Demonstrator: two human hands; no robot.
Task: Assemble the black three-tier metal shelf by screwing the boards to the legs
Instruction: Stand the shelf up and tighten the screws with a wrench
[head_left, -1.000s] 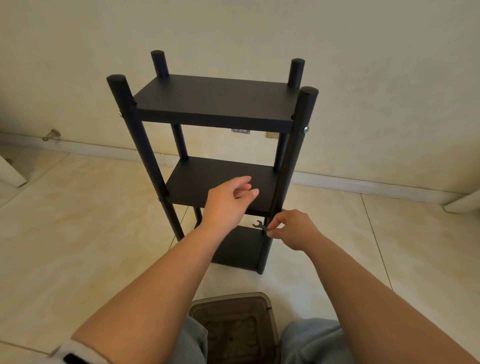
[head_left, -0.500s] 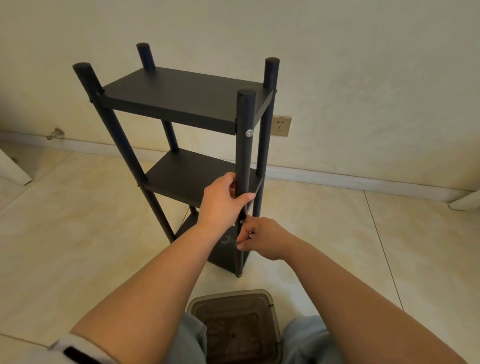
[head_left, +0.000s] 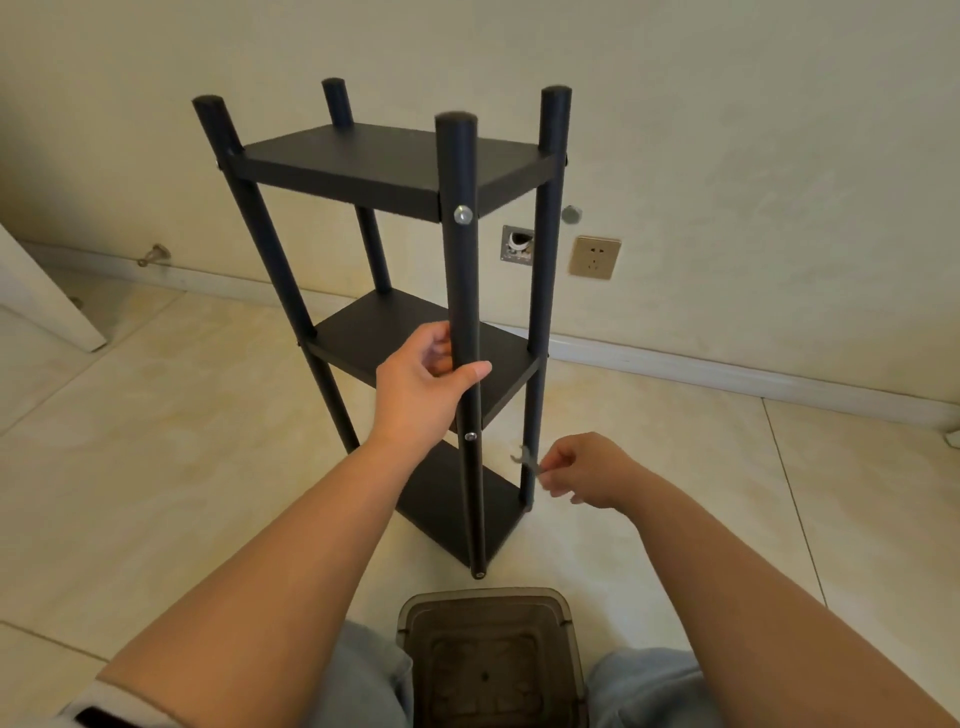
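The black three-tier shelf (head_left: 395, 166) stands upright on the floor with a corner turned toward me. My left hand (head_left: 423, 387) grips the nearest leg (head_left: 460, 291) at the height of the middle board (head_left: 374, 332). Silver bolts show on that leg at the top board (head_left: 463, 214) and just below my left hand (head_left: 470, 436). My right hand (head_left: 587, 470) pinches a small wrench (head_left: 525, 460), blurred, beside the right leg (head_left: 537, 415), above the bottom board (head_left: 441, 499).
A brown translucent plastic box (head_left: 488, 603) sits on the tiled floor between my knees, just in front of the shelf's near foot. Behind the shelf on the wall are a socket (head_left: 594, 257) and a small metal plate (head_left: 517, 245). A door corner (head_left: 41, 306) stands at left.
The shelf has turned so a corner leg faces me. My left hand went from hovering to gripping that leg. My right hand drew the wrench away to the right.
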